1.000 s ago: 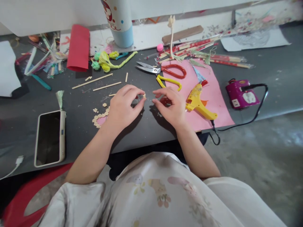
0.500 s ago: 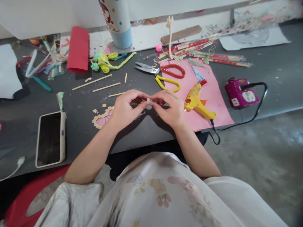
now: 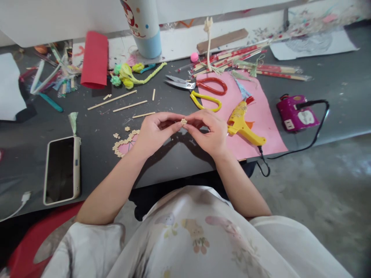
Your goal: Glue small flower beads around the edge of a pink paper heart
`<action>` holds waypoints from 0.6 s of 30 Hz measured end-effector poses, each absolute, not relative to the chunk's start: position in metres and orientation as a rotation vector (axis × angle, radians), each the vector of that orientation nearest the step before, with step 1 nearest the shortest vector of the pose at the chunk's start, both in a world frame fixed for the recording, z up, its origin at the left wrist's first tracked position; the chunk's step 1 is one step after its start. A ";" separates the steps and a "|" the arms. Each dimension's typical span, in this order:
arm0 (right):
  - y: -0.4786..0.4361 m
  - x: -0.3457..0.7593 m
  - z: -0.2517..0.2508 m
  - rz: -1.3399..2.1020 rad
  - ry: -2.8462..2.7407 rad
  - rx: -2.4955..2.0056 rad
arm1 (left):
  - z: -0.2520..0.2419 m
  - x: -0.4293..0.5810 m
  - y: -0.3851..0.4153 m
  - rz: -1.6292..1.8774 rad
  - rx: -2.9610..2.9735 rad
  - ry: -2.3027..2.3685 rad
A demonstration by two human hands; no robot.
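Note:
Between the fingertips of both hands is a small cluster of cut wooden stick pieces (image 3: pixel 183 121), pale and flower-like. My left hand (image 3: pixel 158 131) pinches it from the left, thumb and forefinger closed. From the other side my right hand (image 3: pixel 207 129) pinches it too. Partly behind my left wrist lies a pink piece edged with similar wooden clusters (image 3: pixel 123 146); its right part is hidden. Loose clusters (image 3: pixel 127 128) rest just above it. Thin wooden sticks (image 3: pixel 130 106) lie beyond my left hand. A yellow glue gun (image 3: pixel 245 127) lies right of my right hand.
Scissors (image 3: pixel 194 85) with red and yellow handles lie partly on pink paper (image 3: pixel 269 135). A phone (image 3: pixel 60 170) is at the left, a purple power adapter (image 3: pixel 297 112) with a cable at the right. Behind stand a bottle (image 3: pixel 147 42) and red rolled paper (image 3: pixel 95 60).
The small wooden cluster has turned between my fingertips, and its flower-like face now shows more fully. Both hands stay in nearly the same place.

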State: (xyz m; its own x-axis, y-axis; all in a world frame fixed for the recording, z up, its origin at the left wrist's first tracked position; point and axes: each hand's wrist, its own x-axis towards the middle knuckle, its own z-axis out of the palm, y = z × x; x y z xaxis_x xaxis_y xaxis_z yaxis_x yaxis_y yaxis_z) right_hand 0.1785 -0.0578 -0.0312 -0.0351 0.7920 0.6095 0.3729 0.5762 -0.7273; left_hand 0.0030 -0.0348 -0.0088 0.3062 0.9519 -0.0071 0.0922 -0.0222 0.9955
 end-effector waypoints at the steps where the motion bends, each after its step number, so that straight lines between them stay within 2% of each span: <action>1: -0.058 0.178 -0.031 0.452 -1.634 -0.994 | -0.010 0.003 -0.035 0.934 1.414 1.053; 5: -0.060 0.178 -0.030 0.538 -1.601 -1.032 | -0.013 0.003 -0.034 0.937 1.438 1.081; 12: -0.057 0.179 -0.028 0.954 -1.423 -1.121 | -0.013 0.002 -0.034 0.959 1.525 1.081; 18: -0.056 0.179 -0.027 1.032 -1.360 -1.088 | -0.004 0.005 -0.038 1.022 1.695 1.186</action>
State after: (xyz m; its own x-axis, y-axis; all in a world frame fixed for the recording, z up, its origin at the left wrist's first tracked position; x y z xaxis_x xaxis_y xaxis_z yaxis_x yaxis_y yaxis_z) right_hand 0.1786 -0.0562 -0.0272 -0.0231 0.9775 0.2099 0.0612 0.2109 -0.9756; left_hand 0.0049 -0.0379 -0.0044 0.2302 0.9593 0.1635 0.3029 -0.2302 0.9248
